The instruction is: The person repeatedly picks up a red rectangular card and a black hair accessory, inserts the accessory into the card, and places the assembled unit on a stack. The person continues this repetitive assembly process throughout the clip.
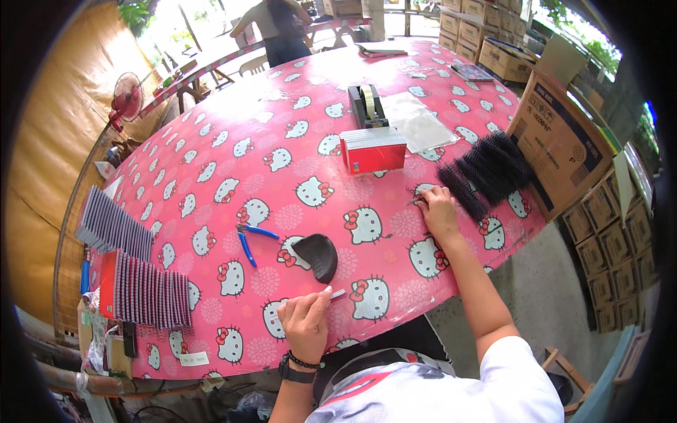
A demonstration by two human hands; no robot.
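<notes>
My left hand [305, 321], near the table's front edge, is closed with a short grey stick-like piece [338, 294] jutting from thumb and forefinger. A dark bracelet and a watch are on that wrist. Farther out to the right, my right hand [438, 213] pinches a small thin item [414, 201] against the tabletop; its kind is too small to make out. Just beyond my left hand lies a black curved, half-round piece [319, 256]. Left of it rest blue-handled cutters [252, 238] with their handles apart. Black spiral binding coils [486, 173] are heaped right of my right hand.
A pink patterned cover spreads over the table [296, 211]. Spiral-bound notebooks [149, 290] stand at the left edge, more notebooks [374, 149] ahead. Behind those are a tape dispenser [367, 106] and clear sheets [419, 121]. A carton [560, 144] borders the right; a person [276, 28] stands far off.
</notes>
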